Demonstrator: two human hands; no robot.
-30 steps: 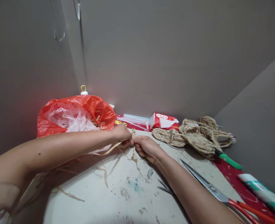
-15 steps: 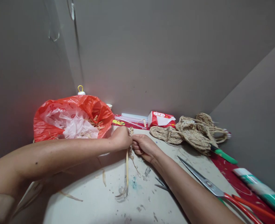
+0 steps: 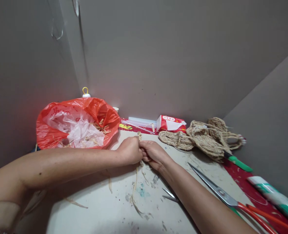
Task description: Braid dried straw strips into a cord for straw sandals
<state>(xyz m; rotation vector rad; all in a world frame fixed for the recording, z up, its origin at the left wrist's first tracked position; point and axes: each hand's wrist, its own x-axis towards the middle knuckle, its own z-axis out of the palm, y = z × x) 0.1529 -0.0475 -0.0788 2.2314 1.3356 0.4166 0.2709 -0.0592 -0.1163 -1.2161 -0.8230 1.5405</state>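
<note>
My left hand point(image 3: 129, 150) and my right hand point(image 3: 153, 153) meet knuckle to knuckle over the stained white table point(image 3: 114, 208). Both are closed on a thin twisted straw cord point(image 3: 140, 136) whose tip sticks up between them. Loose pale straw strands point(image 3: 135, 185) hang from the hands down onto the table. A red plastic bag point(image 3: 75, 122) with white plastic and straw scraps inside sits just left of my left hand.
Bundles of braided straw rope point(image 3: 202, 138) lie at the back right beside a red and white box point(image 3: 170, 123). Large red-handled scissors point(image 3: 226, 198) lie right of my right forearm, smaller scissors point(image 3: 170, 195) partly under it. A green-handled tool point(image 3: 239, 163) and a striped roll point(image 3: 275, 198) are further right.
The hands have drawn closer together and sit lower. The loose straw strand swung from sideways under my left hand to hanging down onto the table.
</note>
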